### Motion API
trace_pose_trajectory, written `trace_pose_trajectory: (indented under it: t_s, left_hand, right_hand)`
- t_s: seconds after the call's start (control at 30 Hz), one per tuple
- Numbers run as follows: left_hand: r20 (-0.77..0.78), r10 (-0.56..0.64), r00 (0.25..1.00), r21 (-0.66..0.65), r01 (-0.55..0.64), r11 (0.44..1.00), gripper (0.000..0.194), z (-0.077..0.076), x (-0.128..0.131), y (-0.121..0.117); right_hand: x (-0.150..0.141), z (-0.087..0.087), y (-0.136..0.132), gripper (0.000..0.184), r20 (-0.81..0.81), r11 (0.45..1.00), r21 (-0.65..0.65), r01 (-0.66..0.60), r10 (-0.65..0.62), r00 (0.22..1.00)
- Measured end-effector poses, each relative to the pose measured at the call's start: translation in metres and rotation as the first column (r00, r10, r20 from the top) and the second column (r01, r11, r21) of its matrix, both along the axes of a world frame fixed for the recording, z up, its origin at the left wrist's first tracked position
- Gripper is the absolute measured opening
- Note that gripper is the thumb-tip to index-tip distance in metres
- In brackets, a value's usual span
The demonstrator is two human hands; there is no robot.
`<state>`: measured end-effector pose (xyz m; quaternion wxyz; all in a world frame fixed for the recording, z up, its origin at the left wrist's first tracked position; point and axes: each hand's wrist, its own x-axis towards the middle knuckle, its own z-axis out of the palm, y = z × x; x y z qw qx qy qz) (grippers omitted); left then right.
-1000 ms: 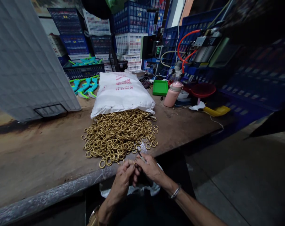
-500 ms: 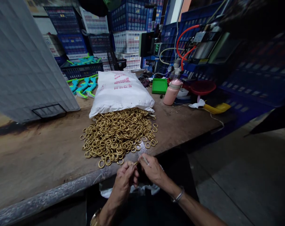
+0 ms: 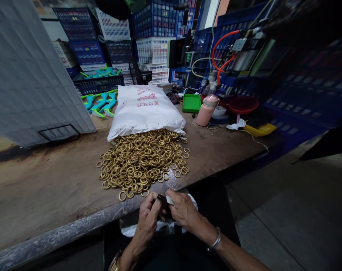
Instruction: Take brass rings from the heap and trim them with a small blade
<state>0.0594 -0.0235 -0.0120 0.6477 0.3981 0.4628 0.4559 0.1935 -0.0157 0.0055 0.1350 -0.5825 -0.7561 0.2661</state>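
A heap of brass rings (image 3: pixel 141 162) spills from a white sack (image 3: pixel 144 107) onto the worn wooden bench (image 3: pixel 46 188). Both my hands work together just below the bench's front edge. My left hand (image 3: pixel 148 218) is closed in a pinch on a small ring that I can barely make out. My right hand (image 3: pixel 182 210) is closed on a small thin tool (image 3: pixel 165 198) whose tip meets the left fingers. Under my hands lies a white plastic bag (image 3: pixel 162 226) on my lap.
A pink bottle (image 3: pixel 206 110), a green tray (image 3: pixel 191 103), a red bowl (image 3: pixel 243 105) and a yellow scoop (image 3: pixel 260 130) stand at the right. Teal plastic parts (image 3: pixel 101 103) lie at the back. Stacked blue and white crates (image 3: pixel 154 37) fill the background. A grey panel (image 3: pixel 26 75) leans at left.
The tool in my right hand has tipped down from pointing up toward the rings to lying low against my left fingers. Both hands have dropped slightly nearer my lap.
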Motion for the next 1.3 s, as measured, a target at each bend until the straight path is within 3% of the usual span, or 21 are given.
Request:
trace_pose_trajectory:
  t_s: [0.2, 0.33, 0.47, 0.53, 0.63, 0.73, 0.83, 1.07, 1.17, 1.3]
  left_hand:
    - [-0.010, -0.005, 1.000, 0.046, 0.006, 0.999, 0.028, -0.001, -0.002, -0.004]
    - [0.018, -0.015, 1.000, 0.001, 0.015, 1.000, 0.028, 0.001, -0.003, -0.009]
    - [0.013, -0.095, 0.995, 0.092, 0.094, 0.991, 0.027, 0.016, -0.006, -0.018]
    - [0.087, -0.144, 0.986, 0.110, 0.134, 0.985, 0.028, 0.022, -0.006, -0.020]
    - [0.230, -0.155, 0.961, -0.025, 0.165, 0.986, 0.033, 0.021, -0.005, -0.016]
    - [0.316, -0.079, 0.945, -0.144, 0.131, 0.981, 0.034, 0.014, -0.005, -0.008]
    - [0.396, -0.006, 0.918, -0.212, 0.097, 0.972, 0.025, 0.012, -0.006, -0.004]
    - [0.537, 0.060, 0.841, -0.338, 0.149, 0.929, 0.021, 0.014, -0.011, -0.003]
    - [0.501, 0.079, 0.862, -0.346, 0.115, 0.931, 0.024, 0.010, -0.010, -0.002]
    - [0.303, 0.082, 0.949, -0.231, -0.010, 0.973, 0.028, 0.005, -0.007, 0.002]
  right_hand:
    - [-0.002, 0.006, 0.000, 0.019, 0.069, 0.998, -0.047, -0.037, 0.040, 0.997]
    - [0.000, -0.002, -0.001, 0.019, 0.106, 0.998, -0.040, -0.056, 0.060, 0.993]
    - [0.009, -0.011, 0.005, 0.017, 0.196, 0.998, 0.067, 0.012, -0.025, 0.980]
    - [0.011, -0.011, 0.013, 0.018, 0.237, 0.993, 0.102, 0.064, -0.087, 0.968]
    - [0.007, -0.008, 0.026, 0.020, 0.243, 0.978, 0.165, 0.130, -0.168, 0.955]
    - [-0.002, -0.009, 0.035, 0.022, 0.255, 0.971, 0.194, 0.142, -0.190, 0.948]
    - [-0.007, -0.014, 0.040, 0.023, 0.298, 0.976, 0.182, 0.118, -0.170, 0.939]
    - [-0.006, -0.020, 0.045, 0.026, 0.326, 0.977, 0.176, 0.119, -0.172, 0.930]
    - [-0.002, -0.017, 0.050, 0.023, 0.248, 0.975, 0.163, 0.153, -0.190, 0.950]
    - [0.002, -0.005, 0.050, 0.012, -0.117, 0.987, 0.064, 0.151, -0.143, 0.983]
